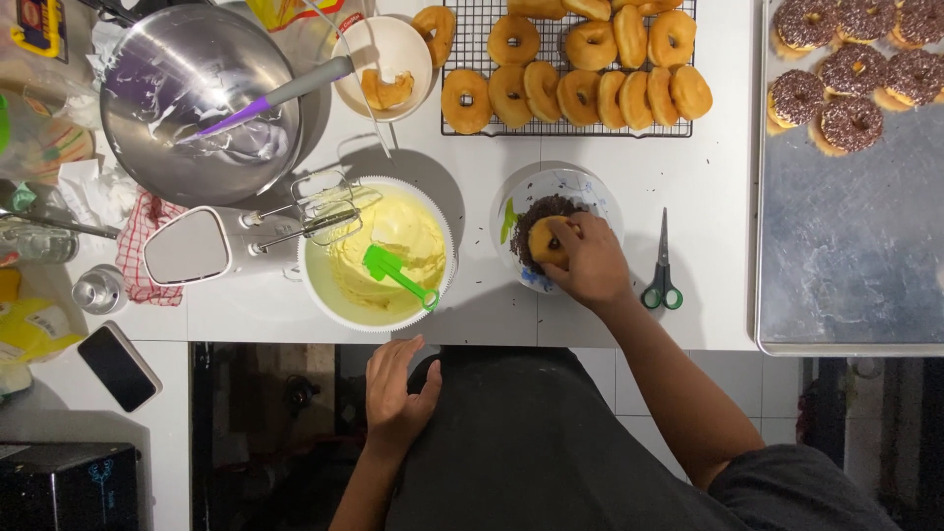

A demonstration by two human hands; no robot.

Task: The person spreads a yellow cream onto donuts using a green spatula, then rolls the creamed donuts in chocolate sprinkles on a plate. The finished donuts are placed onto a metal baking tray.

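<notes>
I see my right hand [588, 264] pinching a golden ring doughnut [547, 241], pressed into dark sprinkles in the small bowl [590, 187] on the counter [708, 226]. My left hand [398, 393] lies spread and empty below the counter edge. I count seven sprinkled doughnuts on the tray [855, 256] and one pair of scissors [663, 265].

Plain doughnuts [575, 74] on rack: about 14. Sprinkled doughnuts [851, 64] on tray: 8. Bowls [379, 251]: 4. Scissors [662, 270]: 1.
</notes>
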